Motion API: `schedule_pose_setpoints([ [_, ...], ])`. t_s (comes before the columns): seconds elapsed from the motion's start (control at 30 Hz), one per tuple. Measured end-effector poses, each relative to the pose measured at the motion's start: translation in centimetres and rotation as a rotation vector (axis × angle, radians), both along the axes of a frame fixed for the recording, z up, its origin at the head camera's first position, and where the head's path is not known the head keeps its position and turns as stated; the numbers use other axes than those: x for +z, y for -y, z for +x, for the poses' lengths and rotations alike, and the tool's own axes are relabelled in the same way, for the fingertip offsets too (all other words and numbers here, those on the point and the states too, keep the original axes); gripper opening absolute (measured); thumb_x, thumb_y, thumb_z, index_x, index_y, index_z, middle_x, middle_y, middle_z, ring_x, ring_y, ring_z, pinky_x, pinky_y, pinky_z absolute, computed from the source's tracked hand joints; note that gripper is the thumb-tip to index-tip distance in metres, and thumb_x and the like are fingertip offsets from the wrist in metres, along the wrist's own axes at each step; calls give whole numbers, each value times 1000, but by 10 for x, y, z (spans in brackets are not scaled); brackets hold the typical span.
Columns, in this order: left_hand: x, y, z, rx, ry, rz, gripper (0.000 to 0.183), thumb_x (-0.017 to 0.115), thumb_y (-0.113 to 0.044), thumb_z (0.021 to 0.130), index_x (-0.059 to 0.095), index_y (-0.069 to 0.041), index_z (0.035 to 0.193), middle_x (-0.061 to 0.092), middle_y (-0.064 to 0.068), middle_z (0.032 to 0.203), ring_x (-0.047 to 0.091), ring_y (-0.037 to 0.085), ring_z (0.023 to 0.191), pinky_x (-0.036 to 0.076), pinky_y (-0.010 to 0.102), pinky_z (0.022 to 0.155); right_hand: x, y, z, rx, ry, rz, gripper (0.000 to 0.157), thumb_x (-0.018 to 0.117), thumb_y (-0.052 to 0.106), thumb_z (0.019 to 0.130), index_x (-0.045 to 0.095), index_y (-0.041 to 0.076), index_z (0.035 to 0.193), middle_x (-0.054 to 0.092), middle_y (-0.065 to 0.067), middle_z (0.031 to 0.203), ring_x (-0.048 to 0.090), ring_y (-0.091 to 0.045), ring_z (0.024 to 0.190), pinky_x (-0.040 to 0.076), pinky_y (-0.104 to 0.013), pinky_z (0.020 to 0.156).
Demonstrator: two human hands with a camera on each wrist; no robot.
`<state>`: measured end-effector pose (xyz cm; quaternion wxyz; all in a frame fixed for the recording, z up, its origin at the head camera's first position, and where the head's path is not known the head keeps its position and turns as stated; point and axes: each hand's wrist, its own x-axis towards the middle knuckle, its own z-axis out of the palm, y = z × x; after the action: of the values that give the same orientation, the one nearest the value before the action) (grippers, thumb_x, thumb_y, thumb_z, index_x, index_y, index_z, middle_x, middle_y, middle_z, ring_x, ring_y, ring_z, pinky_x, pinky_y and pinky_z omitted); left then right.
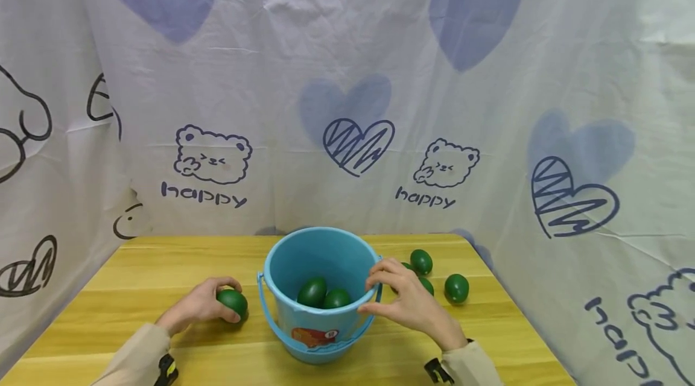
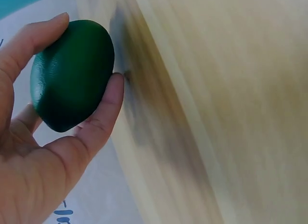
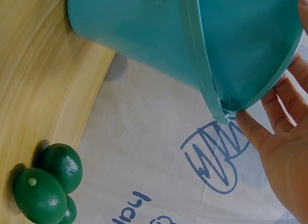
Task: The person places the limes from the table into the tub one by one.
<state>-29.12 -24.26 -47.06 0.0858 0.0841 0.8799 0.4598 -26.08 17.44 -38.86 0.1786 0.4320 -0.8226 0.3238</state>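
Note:
A smooth, dark-green oval fruit (image 2: 72, 74) with a pointed end is in my left hand (image 1: 203, 301), left of the bucket. Thumb and fingers grip it from opposite sides, close to the tabletop. The light-blue bucket (image 1: 290, 319) stands upright at the middle of the table. Two similar green fruits (image 1: 312, 292) lie inside it. My right hand (image 1: 409, 298) holds the bucket's right rim, beside the handle joint; in the right wrist view, the fingers (image 3: 250, 125) touch the rim. The bucket's handle (image 3: 199, 55) hangs down toward the front.
Several more green fruits (image 1: 456, 288) lie on the wooden table (image 1: 206, 253) to the right of the bucket, some partly hidden behind my right hand. A white cloth (image 1: 304, 205) printed with hearts and bears hangs behind the table and along its sides.

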Motion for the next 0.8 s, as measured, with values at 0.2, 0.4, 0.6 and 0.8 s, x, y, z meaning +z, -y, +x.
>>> schedule_pose_setpoints([
  [0.2, 10, -1, 5, -6, 4, 90, 51, 78, -6, 63, 48, -6, 104, 52, 16, 94, 54, 24, 74, 51, 36, 60, -2, 0, -2, -4, -10, 6, 25, 72, 43, 72, 59, 29, 89, 52, 12, 99, 47, -7, 94, 47, -32, 81],
  [0.4, 19, -2, 7, 46, -59, 118, 51, 75, -3, 63, 48, -8, 105, 49, 18, 101, 52, 26, 79, 52, 37, 62, -3, 0, -2, -13, 1, 14, 25, 72, 44, 73, 59, 30, 89, 51, 13, 99, 47, -6, 94, 47, -32, 80],
  [0.6, 27, -3, 8, 79, -64, 131, 47, 78, -8, 63, 54, -11, 103, 50, 17, 100, 52, 27, 81, 53, 36, 63, -4, 0, -2, -12, 7, 15, 25, 72, 43, 73, 59, 29, 89, 51, 12, 100, 47, -7, 94, 47, -32, 80],
  [0.8, 34, -3, 8, 76, -112, 124, 46, 77, -13, 67, 57, -14, 108, 52, 15, 103, 53, 26, 80, 51, 40, 65, -3, 0, -2, -28, 19, 20, 26, 72, 45, 72, 59, 31, 89, 51, 14, 100, 46, -5, 95, 47, -30, 80],
])
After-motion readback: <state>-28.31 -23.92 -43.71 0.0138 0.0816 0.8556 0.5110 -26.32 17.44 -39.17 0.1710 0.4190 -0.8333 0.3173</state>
